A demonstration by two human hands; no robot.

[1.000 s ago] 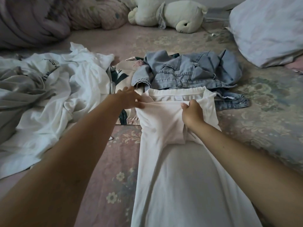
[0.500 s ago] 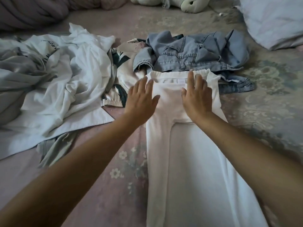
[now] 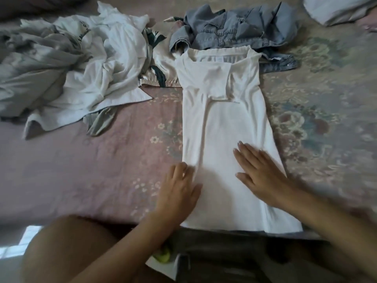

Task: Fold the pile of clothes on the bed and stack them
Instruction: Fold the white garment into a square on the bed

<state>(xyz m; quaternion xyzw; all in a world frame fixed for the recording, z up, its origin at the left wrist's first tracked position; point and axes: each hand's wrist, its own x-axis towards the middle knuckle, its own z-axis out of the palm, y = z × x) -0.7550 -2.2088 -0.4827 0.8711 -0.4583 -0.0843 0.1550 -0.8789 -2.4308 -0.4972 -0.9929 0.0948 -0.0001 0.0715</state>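
A white garment (image 3: pixel 222 119) lies lengthwise on the bed, its sides folded in to a narrow strip and its collar at the far end. My left hand (image 3: pixel 177 193) lies flat on its near left edge, fingers straight. Flat on the lower middle of the garment is my right hand (image 3: pixel 259 170), fingers spread. A heap of unfolded white and grey clothes (image 3: pixel 81 68) sits at the far left. A crumpled denim jacket (image 3: pixel 234 29) lies beyond the collar, over a floral-print piece (image 3: pixel 161 72).
The bed carries a pink and beige floral cover (image 3: pixel 102 164). A white pillow (image 3: pixel 338 7) is at the far right corner. The bed's near edge (image 3: pixel 224 233) runs just under the garment's hem, with dark objects below it.
Both hands let go of the folded sleeve part near the collar, flattened, and slid down the garment toward me to its lower part. The view tilted down to the bed's near edge.
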